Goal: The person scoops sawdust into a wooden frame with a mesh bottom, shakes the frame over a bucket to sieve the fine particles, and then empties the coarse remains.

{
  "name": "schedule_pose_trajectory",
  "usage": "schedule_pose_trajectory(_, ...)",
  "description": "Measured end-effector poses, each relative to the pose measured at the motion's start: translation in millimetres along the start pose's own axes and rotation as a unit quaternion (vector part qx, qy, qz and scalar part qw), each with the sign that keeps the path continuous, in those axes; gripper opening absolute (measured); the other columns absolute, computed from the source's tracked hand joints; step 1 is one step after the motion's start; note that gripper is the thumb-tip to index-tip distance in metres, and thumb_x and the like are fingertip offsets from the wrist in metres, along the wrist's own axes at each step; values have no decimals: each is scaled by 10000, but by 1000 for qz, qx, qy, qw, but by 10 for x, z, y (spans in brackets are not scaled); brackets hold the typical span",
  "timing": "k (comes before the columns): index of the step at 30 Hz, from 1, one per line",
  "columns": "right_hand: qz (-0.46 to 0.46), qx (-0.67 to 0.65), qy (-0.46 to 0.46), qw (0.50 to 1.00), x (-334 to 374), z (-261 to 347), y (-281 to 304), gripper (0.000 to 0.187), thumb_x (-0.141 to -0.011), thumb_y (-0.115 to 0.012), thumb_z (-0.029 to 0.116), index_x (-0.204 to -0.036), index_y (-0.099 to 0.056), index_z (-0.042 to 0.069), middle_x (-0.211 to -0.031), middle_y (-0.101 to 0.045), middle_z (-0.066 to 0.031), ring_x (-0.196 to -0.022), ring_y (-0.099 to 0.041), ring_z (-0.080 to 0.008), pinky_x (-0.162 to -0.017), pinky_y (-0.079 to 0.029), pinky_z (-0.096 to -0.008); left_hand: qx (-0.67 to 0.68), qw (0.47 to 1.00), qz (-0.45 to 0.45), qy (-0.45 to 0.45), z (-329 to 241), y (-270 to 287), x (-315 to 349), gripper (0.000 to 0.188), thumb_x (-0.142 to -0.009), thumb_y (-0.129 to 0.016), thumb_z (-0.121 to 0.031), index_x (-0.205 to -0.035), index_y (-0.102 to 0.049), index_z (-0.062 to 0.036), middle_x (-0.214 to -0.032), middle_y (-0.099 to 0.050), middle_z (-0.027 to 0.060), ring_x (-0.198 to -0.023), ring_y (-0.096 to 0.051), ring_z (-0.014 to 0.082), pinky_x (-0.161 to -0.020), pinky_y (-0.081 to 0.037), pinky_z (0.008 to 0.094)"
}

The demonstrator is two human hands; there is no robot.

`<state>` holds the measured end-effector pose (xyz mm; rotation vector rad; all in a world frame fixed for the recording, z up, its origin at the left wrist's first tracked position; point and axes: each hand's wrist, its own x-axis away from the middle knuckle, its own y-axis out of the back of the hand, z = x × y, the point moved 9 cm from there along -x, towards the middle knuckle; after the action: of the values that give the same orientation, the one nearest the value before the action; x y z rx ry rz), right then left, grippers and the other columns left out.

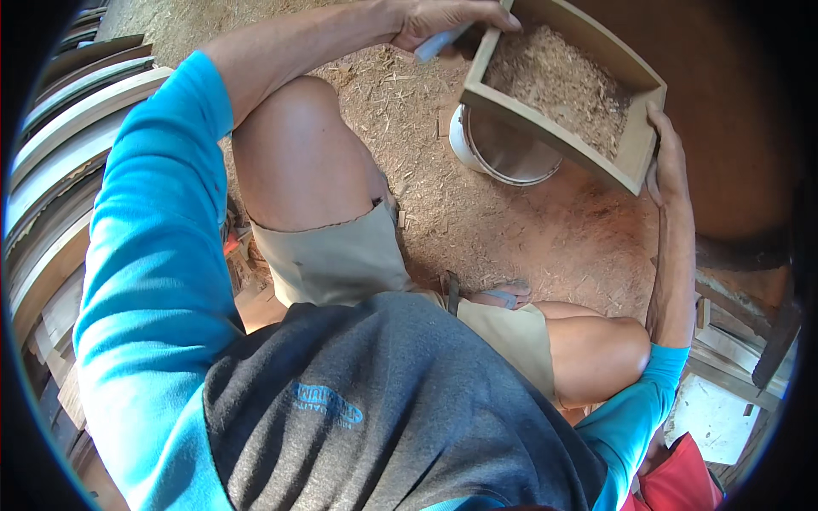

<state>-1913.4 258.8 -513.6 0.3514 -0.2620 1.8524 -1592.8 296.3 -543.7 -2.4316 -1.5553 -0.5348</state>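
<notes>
Both my hands hold a shallow wooden tray (552, 139) out in front of me. Wood shavings (558, 81) lie heaped inside it and hide its bottom. My left hand (434, 21) is closed on the far left corner, thumb over the rim. A pale bluish piece (441, 43) shows just under that hand; what it is I cannot tell. At the right end, my right hand (669, 166) wraps round the outer wall. Below the tray a white bucket (463, 145) stands on the ground, partly covered by the tray.
Sawdust and shavings cover the ground (452, 217). Stacked wooden boards (68, 153) line the left side. At the lower right are more timber pieces (724, 366), a white panel (711, 422) and a red cloth-like item (677, 485). My bent legs flank the space before me.
</notes>
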Motion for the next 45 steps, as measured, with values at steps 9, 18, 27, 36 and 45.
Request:
schedule_pose_trajectory(9,-32,102,-57,993,-178,-173,572,768,-968,-542,546,-1415,-425,-68,-1226,-592,-148,-1114,-589,-184,-827,-478,-302,16,969,-235,75,270,2038,983,638,-823,-673,-595,-1235,-584,-117,-1013,-586,58,-912,-588,107,-677,-486,277)
schedule_pose_trajectory(18,-118,99,-198,968,-70,-1796,1809,696,-930,-583,579,-1298,-537,-11,-1086,-620,-97,-978,-614,-181,-803,-486,-311,-369,767,-449,273,581,2494,2929,880,-660,-815,-606,-1221,-542,14,-1088,-686,197,-985,-681,287,-853,-534,405)
schedule_pose_trajectory(27,-153,204,-188,948,153,-2326,1972,400,-980,-549,475,-997,-620,82,-803,-593,-1,-681,-547,-102,-607,-410,-251,-628,595,-430,259,1035,1958,3276,619,-739,-773,-478,-1144,-559,-62,-1101,-625,195,-1014,-634,379,-807,-524,487)
schedule_pose_trajectory(36,-278,405,-116,863,881,-2161,3092,527,-961,-524,460,-1160,-639,-13,-1088,-658,-242,-1067,-603,-345,-931,-451,-398,-659,582,-456,137,749,1646,3343,513,-775,-783,-409,-1059,-558,-46,-958,-567,119,-915,-608,329,-743,-553,450)
schedule_pose_trajectory(45,-335,548,-102,759,1262,-2621,3303,497,-922,-532,335,-1277,-559,-11,-1270,-582,-262,-1183,-546,-412,-1015,-429,-447,-704,430,-554,117,-364,2080,3227,755,-689,-844,-519,-1173,-593,4,-1093,-642,156,-998,-641,366,-860,-512,481)
